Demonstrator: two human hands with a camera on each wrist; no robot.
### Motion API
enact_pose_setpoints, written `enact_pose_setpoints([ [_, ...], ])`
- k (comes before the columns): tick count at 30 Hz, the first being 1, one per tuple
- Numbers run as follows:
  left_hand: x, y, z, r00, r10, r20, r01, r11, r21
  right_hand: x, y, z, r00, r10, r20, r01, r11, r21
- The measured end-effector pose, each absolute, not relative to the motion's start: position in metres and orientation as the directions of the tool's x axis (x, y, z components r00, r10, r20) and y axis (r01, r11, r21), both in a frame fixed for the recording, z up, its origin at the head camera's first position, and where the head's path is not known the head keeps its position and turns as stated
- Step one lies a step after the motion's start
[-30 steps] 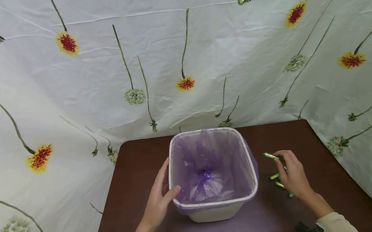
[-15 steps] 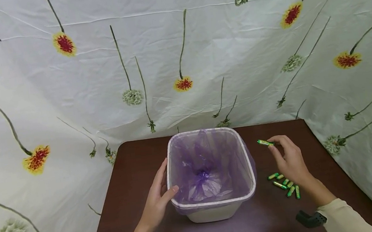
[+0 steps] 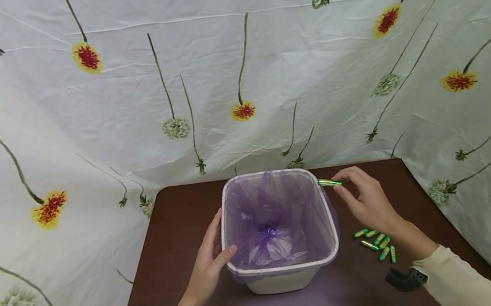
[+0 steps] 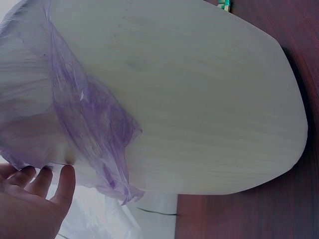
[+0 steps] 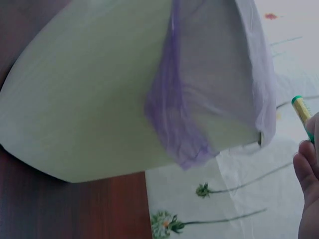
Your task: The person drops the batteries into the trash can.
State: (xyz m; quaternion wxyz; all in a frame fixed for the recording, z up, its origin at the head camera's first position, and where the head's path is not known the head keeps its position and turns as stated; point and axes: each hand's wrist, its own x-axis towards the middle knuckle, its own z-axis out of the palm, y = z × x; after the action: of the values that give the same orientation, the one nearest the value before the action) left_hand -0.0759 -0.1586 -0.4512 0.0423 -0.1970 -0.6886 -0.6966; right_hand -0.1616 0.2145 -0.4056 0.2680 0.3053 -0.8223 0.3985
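Observation:
A pale square trash bin stands on the table, lined with a translucent purple bag folded over its rim. My left hand holds the bin's left rim, thumb over the edge and fingers along the outside wall. In the left wrist view, those fingertips press against the bag-covered wall. My right hand pinches a green and gold battery between thumb and fingers. The battery's free end is right at the bin's far right rim. In the right wrist view the battery sticks out past the fingers.
Several more green and gold batteries lie in a loose group on the dark brown table, right of the bin. A black strap-like piece sits by the right sleeve. White flower-printed cloth hangs behind and around the table.
My right hand has lifted a battery from the group and carried it up and left to the bin's rim. My left hand stays on the bin.

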Motion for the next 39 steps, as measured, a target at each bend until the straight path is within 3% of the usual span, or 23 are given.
enact_pose_setpoints([
  [10,-0.077,-0.160,-0.452,-0.918,0.217,0.332,0.332,-0.038,0.943,-0.171,0.192,-0.398,-0.671,-0.381,0.637,-0.732,0.481,-0.483],
  [24,-0.077,-0.162,-0.454,-0.923,0.220,0.315,0.315,-0.039,0.948,-0.178,0.156,-0.390,-0.576,-0.587,0.569,-0.815,0.362,-0.452],
  [29,-0.077,-0.162,-0.455,-0.923,0.223,0.314,0.312,-0.042,0.949,-0.178,0.153,-0.389,-0.558,-0.598,0.576,-0.827,0.348,-0.441],
  [39,-0.076,-0.162,-0.455,-0.927,0.223,0.303,0.302,-0.037,0.952,-0.177,0.155,-0.384,-0.598,-0.537,0.595,-0.802,0.396,-0.447],
])
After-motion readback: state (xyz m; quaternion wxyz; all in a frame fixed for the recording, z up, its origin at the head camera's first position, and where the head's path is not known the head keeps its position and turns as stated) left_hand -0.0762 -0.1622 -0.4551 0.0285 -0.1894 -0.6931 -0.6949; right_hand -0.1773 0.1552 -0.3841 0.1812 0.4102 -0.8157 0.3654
